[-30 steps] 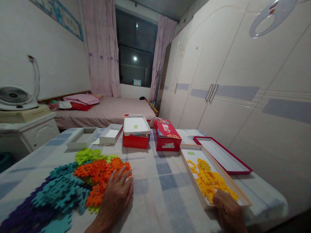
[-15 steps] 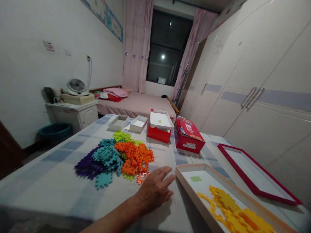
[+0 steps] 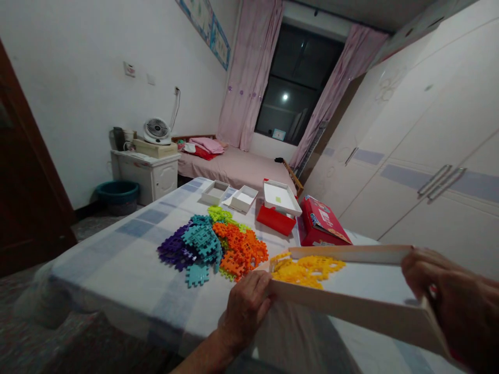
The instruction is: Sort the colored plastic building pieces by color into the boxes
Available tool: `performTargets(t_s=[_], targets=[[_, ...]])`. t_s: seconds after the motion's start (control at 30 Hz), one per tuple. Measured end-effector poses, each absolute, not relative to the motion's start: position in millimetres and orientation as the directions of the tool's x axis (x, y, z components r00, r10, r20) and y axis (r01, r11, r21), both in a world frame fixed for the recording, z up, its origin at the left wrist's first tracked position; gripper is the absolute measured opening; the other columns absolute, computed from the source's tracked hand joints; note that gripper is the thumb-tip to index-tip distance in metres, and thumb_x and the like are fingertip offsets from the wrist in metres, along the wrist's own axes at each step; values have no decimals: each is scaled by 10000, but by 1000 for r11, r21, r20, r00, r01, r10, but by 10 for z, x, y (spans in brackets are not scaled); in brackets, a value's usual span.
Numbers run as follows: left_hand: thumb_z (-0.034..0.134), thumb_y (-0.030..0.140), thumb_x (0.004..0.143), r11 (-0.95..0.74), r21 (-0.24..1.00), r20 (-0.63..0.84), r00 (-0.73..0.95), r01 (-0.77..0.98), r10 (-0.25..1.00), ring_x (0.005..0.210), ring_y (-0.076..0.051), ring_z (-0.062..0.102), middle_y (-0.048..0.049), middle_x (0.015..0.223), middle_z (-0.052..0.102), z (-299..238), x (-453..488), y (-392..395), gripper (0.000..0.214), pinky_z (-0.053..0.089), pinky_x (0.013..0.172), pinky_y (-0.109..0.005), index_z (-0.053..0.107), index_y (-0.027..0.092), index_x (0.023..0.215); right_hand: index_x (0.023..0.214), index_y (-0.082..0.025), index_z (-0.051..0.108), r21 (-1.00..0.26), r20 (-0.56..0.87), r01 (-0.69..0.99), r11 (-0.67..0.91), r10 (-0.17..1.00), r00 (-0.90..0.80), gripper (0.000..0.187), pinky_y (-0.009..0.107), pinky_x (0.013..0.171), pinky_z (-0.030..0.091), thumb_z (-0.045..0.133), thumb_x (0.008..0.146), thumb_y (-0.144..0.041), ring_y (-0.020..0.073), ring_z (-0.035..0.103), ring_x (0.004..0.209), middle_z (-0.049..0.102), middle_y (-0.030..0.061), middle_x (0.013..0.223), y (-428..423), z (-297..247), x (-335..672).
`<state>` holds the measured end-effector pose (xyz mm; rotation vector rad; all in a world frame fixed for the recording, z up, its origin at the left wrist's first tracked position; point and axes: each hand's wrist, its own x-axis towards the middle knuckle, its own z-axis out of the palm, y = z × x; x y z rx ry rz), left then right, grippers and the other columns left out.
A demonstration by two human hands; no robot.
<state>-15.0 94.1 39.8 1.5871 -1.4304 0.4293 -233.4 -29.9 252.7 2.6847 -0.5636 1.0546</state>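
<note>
Pale box [image 3: 362, 314] lay flat before, now tipped, 3 o'clock end up. Yellow pieces [image 3: 300, 270] have slid to 9 o'clock end, near orange pieces [image 3: 239, 249] at 10 o'clock from box, so pouring seems under way. Left hand [image 3: 249, 306], free before, now has fingers curled on 9 o'clock corner. Right hand [image 3: 448, 285] has fingers bent round 3 o'clock end; too dark to tell thumb

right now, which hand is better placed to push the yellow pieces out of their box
Probably the left hand: it is at the end of the box where the yellow pieces are bunched. The right hand holds the opposite end, farther from them.
</note>
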Motion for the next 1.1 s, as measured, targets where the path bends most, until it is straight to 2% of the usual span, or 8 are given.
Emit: performTargets(t_s=[0.1, 0.17, 0.3, 0.47, 0.63, 0.77, 1.0, 1.1], targets=[[566, 250, 866, 52, 424, 787, 340, -904, -515, 870, -205, 649, -63, 960, 672, 422, -148, 913, 259, 555, 719, -318, 499, 176, 1105, 518, -240, 455, -281, 640, -485, -828, -538, 549, 509, 291, 471, 383, 328, 933, -505, 154, 467, 436, 468, 15, 485, -275, 2803, -1891], [533, 316, 891, 16, 449, 790, 389, -893, -475, 824, -200, 652, -56, 909, 671, 430, -158, 891, 225, 548, 688, -315, 511, 181, 1070, 514, -231, 479, -413, 610, -506, -757, -642, 464, 537, 283, 420, 350, 347, 915, -564, 144, 436, 398, 453, 4, 453, -286, 2883, -1659], [494, 398, 905, -27, 512, 766, 470, -859, -438, 765, -196, 642, -48, 834, 650, 411, -196, 864, 228, 528, 633, -304, 522, 187, 987, 474, -202, 473, -498, 581, -399, -770, -638, 505, 566, 252, 404, 332, 415, 870, -602, 116, 449, 420, 522, 16, 499, -313, 2997, -1265], [466, 423, 916, 20, 591, 737, 530, -806, -420, 713, -173, 616, -32, 787, 615, 428, -184, 852, 234, 508, 608, -277, 517, 196, 931, 447, -187, 470, -338, 575, -211, -917, -378, 726, 575, 215, 372, 276, 438, 864, -581, 72, 371, 372, 425, -14, 408, -123, 3232, -742], [461, 404, 923, 7, 676, 674, 614, -737, -412, 680, -162, 604, -22, 759, 590, 436, -146, 824, 206, 482, 569, -256, 490, 207, 868, 461, -167, 441, -147, 539, -97, -984, -162, 826, 545, 203, 419, 251, 416, 925, -452, 42, 333, 403, 368, -37, 419, 120, 3342, -346], [467, 390, 917, -60, 641, 690, 608, -766, -393, 676, -173, 611, -22, 759, 601, 372, -179, 775, 179, 480, 569, -269, 493, 215, 890, 478, -166, 402, -90, 411, -90, -992, -120, 904, 534, 223, 454, 250, 401, 940, -435, 43, 308, 437, 364, -35, 461, 143, 3321, -183], [454, 405, 918, -108, 605, 733, 604, -789, -312, 743, -191, 607, -49, 791, 605, 424, -115, 744, 220, 501, 644, -297, 502, 197, 865, 456, -174, 424, -4, 459, 14, -1000, 10, 889, 528, 245, 429, 216, 415, 919, -428, 55, 300, 407, 364, -28, 440, 288, 3377, -61], [449, 378, 922, -98, 589, 745, 586, -802, -320, 740, -191, 606, -47, 777, 598, 418, -96, 730, 201, 497, 634, -292, 515, 192, 889, 447, -184, 346, 66, 427, 72, -995, 94, 899, 512, 255, 462, 230, 420, 908, -394, 56, 279, 429, 324, -35, 449, 347, 3366, -42]])
